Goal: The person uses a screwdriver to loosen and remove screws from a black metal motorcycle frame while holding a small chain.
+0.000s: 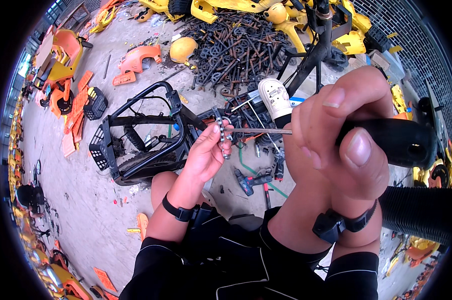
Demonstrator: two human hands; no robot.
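My left hand (206,152) pinches a short silver metal strip (221,131) with a row of round spots along it, held upright between thumb and fingers. Close to the camera, my right hand (343,130) is wrapped round a screwdriver (388,142) with a thick black handle. Its thin metal shaft (261,131) runs leftward to the strip; whether the tip touches it or passes behind is too small to tell. Behind my left hand stands a black tubular frame (151,122) with a wheel. Below my hands a cordless drill (253,181) lies on the floor.
A large heap of dark metal cranks and rods (236,47) lies ahead. Orange panels (77,115), an orange shell (136,62) and a yellow rounded cover (183,49) are scattered leftward. A white shoe (274,97) stands near the middle. At right a black ribbed tube (418,210) juts in.
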